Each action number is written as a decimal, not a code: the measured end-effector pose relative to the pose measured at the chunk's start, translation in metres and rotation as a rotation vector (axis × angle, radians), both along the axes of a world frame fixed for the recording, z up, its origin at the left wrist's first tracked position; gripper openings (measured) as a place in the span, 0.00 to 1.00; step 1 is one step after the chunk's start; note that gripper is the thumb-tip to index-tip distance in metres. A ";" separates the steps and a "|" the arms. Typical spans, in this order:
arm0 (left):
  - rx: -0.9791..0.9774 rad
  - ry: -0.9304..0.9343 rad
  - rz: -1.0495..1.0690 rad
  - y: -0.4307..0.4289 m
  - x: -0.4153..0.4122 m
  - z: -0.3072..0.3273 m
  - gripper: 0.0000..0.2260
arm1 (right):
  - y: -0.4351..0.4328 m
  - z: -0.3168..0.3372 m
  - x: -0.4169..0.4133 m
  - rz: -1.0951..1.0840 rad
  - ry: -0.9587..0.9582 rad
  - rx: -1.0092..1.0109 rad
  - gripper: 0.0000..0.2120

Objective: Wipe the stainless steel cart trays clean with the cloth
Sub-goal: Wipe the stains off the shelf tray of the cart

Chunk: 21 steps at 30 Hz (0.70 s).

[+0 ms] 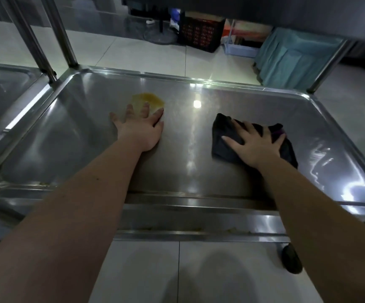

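That dark cloth (251, 141) looks soft and floppy, so the right hand (257, 147) pressing it flat with spread fingers seems best, while the left hand (139, 127) lies open on the slick tray (85, 136).

Both bare forearms reach forward, side by side and well apart, wrists straight. The left hand (141, 127) lies palm down, fingers straight and fanned out ahead of it. Over on the other side, the right hand (256, 145) is palm down too, fingers splayed wide and pressing flat on the cloth (219, 149), thumb stretched inward toward the left arm.
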<state>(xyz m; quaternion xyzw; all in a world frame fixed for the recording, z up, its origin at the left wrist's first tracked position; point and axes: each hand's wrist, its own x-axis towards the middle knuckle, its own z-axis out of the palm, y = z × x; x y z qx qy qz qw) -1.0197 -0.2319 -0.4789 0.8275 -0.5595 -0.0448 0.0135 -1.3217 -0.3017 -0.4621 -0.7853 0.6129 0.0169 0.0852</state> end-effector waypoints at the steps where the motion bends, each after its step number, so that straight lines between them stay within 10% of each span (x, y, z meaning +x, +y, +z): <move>1: 0.001 -0.004 0.004 0.001 -0.001 0.000 0.23 | 0.009 0.000 0.002 0.006 0.002 -0.005 0.39; 9: 0.001 -0.002 0.002 0.013 0.001 0.002 0.23 | 0.106 -0.011 0.087 0.229 0.022 -0.065 0.38; 21: 0.025 0.011 0.022 0.015 -0.013 0.007 0.24 | 0.075 0.004 -0.047 -0.069 0.042 0.021 0.38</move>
